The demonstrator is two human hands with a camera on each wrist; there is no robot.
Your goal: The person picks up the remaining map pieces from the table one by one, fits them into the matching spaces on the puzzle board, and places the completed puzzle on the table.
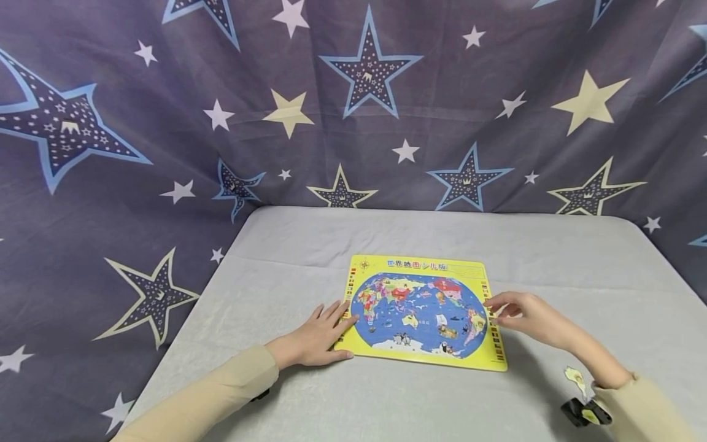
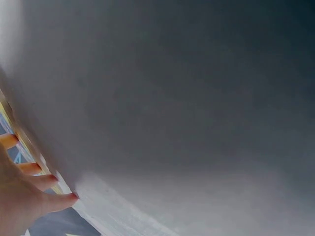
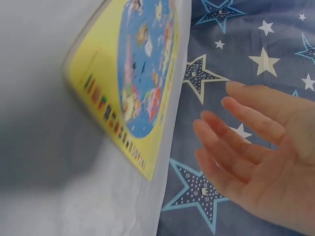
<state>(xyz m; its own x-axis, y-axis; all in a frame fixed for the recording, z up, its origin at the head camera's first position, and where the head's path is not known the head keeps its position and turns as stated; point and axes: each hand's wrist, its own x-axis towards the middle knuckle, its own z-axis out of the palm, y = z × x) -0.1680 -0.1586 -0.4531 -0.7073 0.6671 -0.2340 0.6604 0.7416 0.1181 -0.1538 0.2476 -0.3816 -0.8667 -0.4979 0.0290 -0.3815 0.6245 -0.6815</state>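
A yellow-bordered children's world map board (image 1: 422, 362) lies on the cloth-covered table, with a blue oval of sea and coloured lands. The left hand (image 1: 317, 337) rests with fingers spread on the board's left edge, its thumb along the lower left corner. In the left wrist view, the left hand's fingers (image 2: 42, 183) reach over the edge. The right hand (image 1: 533, 316) hovers at the board's right edge, fingers gently bent. The right wrist view shows the right hand (image 3: 256, 147) with loosely extended fingers, holding nothing and apart from the board (image 3: 98, 93).
By the right cuff is a black wrist device (image 1: 577, 412), with a small pale yellow-green shape (image 1: 575, 377) beside it. A light grey cloth (image 1: 442, 236) covers the table. A dark star-patterned curtain (image 1: 420, 129) hangs behind and at the sides.
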